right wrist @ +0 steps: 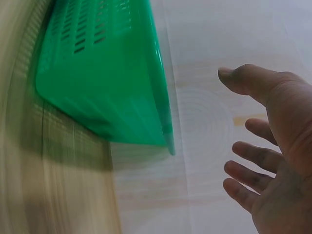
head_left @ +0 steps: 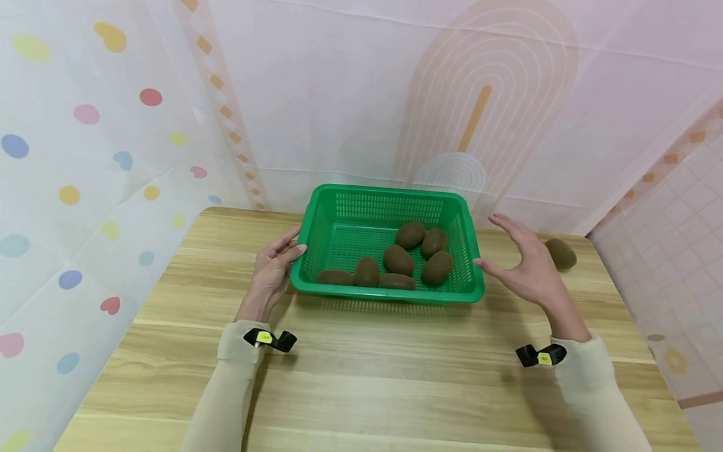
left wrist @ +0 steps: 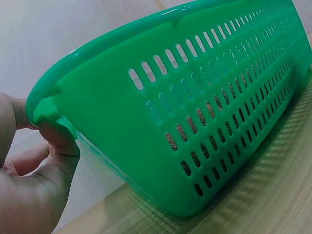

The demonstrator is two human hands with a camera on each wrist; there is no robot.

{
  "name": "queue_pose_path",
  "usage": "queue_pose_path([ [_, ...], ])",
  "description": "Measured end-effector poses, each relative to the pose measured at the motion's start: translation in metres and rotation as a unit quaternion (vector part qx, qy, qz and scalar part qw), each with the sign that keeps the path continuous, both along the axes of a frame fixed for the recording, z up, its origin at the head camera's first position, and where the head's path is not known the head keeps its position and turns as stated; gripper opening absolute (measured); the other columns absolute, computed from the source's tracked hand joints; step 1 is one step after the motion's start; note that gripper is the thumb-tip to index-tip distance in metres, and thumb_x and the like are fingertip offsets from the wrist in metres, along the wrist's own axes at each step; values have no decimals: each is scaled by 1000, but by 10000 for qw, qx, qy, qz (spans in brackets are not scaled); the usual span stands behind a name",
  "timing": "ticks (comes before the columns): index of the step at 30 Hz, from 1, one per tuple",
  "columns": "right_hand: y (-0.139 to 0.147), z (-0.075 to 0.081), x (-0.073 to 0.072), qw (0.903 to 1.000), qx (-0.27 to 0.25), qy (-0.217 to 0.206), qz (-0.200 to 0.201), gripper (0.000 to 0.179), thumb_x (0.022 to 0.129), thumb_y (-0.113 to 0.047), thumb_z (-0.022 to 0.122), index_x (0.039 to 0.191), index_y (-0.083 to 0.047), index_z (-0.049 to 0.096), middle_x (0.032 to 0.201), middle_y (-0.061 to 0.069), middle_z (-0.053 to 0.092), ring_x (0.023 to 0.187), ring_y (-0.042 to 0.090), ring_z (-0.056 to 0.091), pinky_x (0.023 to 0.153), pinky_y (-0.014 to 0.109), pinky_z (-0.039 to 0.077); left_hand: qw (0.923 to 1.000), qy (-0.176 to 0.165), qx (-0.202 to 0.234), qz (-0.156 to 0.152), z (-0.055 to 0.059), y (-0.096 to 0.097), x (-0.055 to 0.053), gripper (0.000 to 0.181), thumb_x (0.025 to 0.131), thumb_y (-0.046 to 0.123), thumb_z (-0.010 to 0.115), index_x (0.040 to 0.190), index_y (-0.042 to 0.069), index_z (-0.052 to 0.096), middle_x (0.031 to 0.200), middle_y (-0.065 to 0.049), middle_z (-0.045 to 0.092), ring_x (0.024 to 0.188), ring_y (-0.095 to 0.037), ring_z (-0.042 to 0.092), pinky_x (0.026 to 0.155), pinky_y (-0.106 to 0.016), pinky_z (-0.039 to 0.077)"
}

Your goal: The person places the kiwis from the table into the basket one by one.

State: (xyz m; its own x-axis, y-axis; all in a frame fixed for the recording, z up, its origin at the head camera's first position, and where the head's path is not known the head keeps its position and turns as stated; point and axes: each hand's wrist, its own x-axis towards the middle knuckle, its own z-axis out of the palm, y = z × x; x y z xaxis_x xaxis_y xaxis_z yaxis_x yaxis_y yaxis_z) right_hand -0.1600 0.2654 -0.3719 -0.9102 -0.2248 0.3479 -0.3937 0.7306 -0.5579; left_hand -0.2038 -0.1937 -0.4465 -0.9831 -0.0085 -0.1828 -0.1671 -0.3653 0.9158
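Observation:
A green plastic basket [head_left: 388, 294] with slotted walls holds several brown kiwis [head_left: 398, 260], gathered toward its front and right. At its left end, my left hand [head_left: 271, 274] grips the rim, thumb on top and fingers beneath. The left wrist view shows the thumb [left wrist: 59, 136] bent over that rim, with kiwi skin visible through the slots. My right hand [head_left: 528, 267] is spread beside the basket's right end, thumb toward the rim. In the right wrist view a gap separates those fingers [right wrist: 256, 156] from the basket [right wrist: 102, 97].
One more kiwi [head_left: 561, 254] lies on the wooden table [head_left: 407, 376] at the far right, partly behind my right hand. Patterned cloth hangs [head_left: 339, 94] rise along the table's back and sides.

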Motion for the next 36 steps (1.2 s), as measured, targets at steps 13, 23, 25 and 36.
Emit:
queue_pose_path([
  [13, 29, -3, -10, 9996, -102, 133, -234, 91, 82, -22, 86, 158, -7, 39, 166, 21, 31, 150, 52, 27, 116, 77, 23, 9997, 156, 149, -76, 0, 0, 4, 61, 97, -1, 67, 154, 5, 47, 95, 4, 66, 77, -4, 68, 69, -15, 60],
  [23, 52, -5, -13, 9974, -215, -200, -660, 98, 84, -24, 85, 163, -11, 28, 170, 20, 21, 155, 50, 16, 118, 78, 17, 9996, 183, 188, -113, -1, 0, 2, 62, 96, -1, 69, 154, 4, 46, 97, 4, 65, 77, -3, 67, 68, -14, 59],
  [25, 57, -6, -15, 9969, -234, -217, -721, 98, 85, -25, 84, 164, -10, 27, 169, 21, 20, 155, 50, 16, 119, 78, 15, 9997, 162, 136, -98, -1, 0, 2, 62, 96, 0, 69, 154, 4, 47, 97, 4, 62, 76, -2, 65, 68, -13, 59],
  [36, 81, -16, -22, 9880, -221, -826, -1285, 99, 92, -37, 76, 166, -13, 15, 171, 20, 12, 157, 49, 10, 121, 75, 15, 9999, 161, 18, -37, 0, 0, 3, 60, 97, -2, 66, 153, 5, 47, 93, 6, 62, 75, -2, 64, 68, -12, 58],
])
